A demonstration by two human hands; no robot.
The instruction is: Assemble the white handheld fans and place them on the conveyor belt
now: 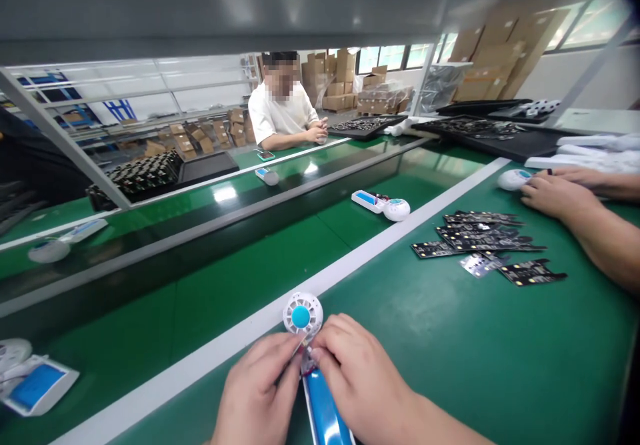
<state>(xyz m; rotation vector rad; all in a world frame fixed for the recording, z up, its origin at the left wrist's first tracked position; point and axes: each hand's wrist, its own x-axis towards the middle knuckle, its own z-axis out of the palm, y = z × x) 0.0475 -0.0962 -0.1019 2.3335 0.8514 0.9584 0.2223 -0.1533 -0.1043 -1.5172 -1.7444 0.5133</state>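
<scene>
An opened handheld fan [301,305] lies in front of me, its round white head with a turquoise centre pointing away. A long blue battery [327,408] fills its handle. At the neck, my left hand [263,378] is closed, thumb and fingers pinching a thin flat piece seen edge-on, perhaps a circuit board. My right hand [365,375] rests along the handle, its fingertips closed at the same spot around a small white piece near red wires. My fingers hide most of the neck. Right of my hands lies a loose pile of black circuit boards [485,235].
A green conveyor belt [240,251] carries more opened fans [367,201], one near at left [37,385]. At right, another person's hands [565,188] touch a white fan head [514,179]. A person in white [285,115] sits across. Black trays [480,135] stand behind; a grey shelf hangs overhead.
</scene>
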